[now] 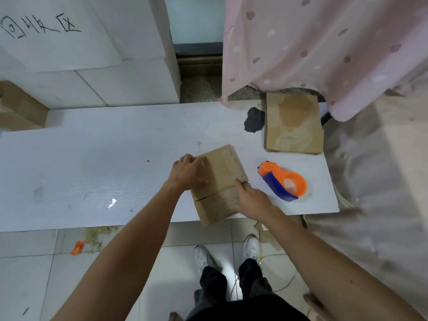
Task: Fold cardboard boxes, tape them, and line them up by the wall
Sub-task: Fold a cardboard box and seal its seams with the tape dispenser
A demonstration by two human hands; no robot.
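You have one flattened cardboard box (220, 181) in front of you, one tape dispenser (283, 181), and one stack of flat cardboard (294, 126); how many sheets are in that stack cannot be told. All three lie on the right part of the white table (92, 170).

The box lies flat between your two hands, turned at a slant, and its near end hangs over the table's front edge. A dark slit crosses it between two panels.

Your left hand (188, 172) rests on the box's far left corner, fingers loosely spread over the cardboard and thumb stretched out across the surface; it grips nothing. Your right hand (252, 200) lies on the box's right edge, forefinger straight and pointing at the seam, the other fingers relaxed; whether the thumb hooks under the edge cannot be told.

The orange-and-blue dispenser sits just right of the box, near your right hand but not touching it. The stack lies beyond it by the far edge, beside one dark grey lump (254, 120) and under a pink curtain (324, 42). One small orange scrap (77, 247) lies on the floor tiles to your left.
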